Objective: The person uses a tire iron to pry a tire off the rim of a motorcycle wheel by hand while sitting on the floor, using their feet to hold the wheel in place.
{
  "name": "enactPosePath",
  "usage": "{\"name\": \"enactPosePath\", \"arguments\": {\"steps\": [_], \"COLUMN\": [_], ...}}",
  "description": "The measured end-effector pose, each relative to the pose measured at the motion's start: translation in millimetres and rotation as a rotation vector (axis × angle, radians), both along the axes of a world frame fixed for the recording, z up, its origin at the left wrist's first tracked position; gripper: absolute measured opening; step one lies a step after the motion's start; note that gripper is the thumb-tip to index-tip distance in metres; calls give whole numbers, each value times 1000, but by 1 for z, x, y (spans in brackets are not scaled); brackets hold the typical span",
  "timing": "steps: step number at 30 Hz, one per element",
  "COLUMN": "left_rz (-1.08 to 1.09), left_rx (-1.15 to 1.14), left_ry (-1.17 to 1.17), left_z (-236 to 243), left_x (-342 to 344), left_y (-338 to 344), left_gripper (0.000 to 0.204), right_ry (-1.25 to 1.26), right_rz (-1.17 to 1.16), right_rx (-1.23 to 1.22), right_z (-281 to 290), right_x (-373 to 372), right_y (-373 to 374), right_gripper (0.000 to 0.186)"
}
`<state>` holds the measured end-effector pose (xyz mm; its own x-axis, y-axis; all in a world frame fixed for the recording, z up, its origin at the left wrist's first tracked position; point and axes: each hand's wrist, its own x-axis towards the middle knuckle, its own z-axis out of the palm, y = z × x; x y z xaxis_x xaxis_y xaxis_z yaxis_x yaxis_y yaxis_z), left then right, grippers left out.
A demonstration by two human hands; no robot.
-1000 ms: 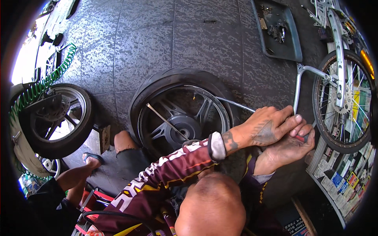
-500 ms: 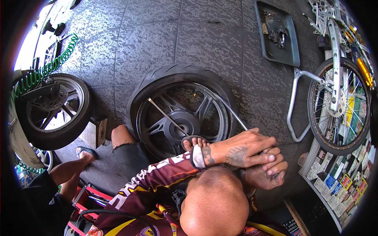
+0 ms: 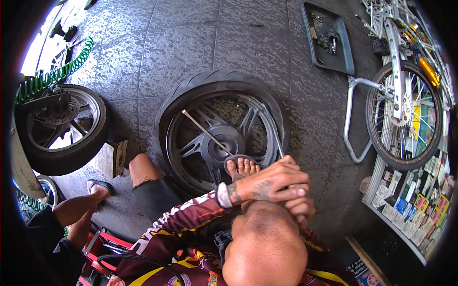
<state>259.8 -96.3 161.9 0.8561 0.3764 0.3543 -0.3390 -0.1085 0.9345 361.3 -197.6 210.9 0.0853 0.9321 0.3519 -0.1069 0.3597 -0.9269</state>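
Head view: left hand (image 3: 279, 185) has fingers curled, apparently around the metal lever (image 3: 277, 137); right hand (image 3: 302, 218), mostly hidden: cannot tell its grip.

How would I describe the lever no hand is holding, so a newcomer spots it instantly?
Find the wheel lying flat at the centre. On its left half, a thin straight lever slants down across the hub toward the foot. Unlike the other rod, which runs to the left hand, it touches no hand.
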Motion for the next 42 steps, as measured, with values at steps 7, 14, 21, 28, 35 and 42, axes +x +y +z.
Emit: {"name": "enactPosePath", "arguments": {"steps": [7, 14, 21, 28, 35, 42], "left_rz": [342, 848, 1513, 1748, 1485, 1492], "left_rx": [-298, -1436, -1342, -267, 71, 166], "left_ry": [-122, -190, -14, 656, 1172, 1287], "left_z": [-27, -139, -117, -117, -173, -155], "left_x": [-71, -168, -198, -230, -231, -232], "left_y": [7, -62, -46, 17, 56, 59], "left_gripper": [53, 41, 32, 24, 43, 46], "right_ry": [-565, -984, -1035, -869, -815, -591], "right_rz": [639, 871, 646, 301, 450, 1305], "right_rx": [66, 278, 186, 130, -54, 31], "right_z": [18, -93, -131, -135, -149, -85], "right_x": [-37, -155, -181, -179, -180, -147], "right_y": [79, 108, 171, 306, 307, 148], "right_gripper": [31, 45, 39, 38, 40, 43]}}
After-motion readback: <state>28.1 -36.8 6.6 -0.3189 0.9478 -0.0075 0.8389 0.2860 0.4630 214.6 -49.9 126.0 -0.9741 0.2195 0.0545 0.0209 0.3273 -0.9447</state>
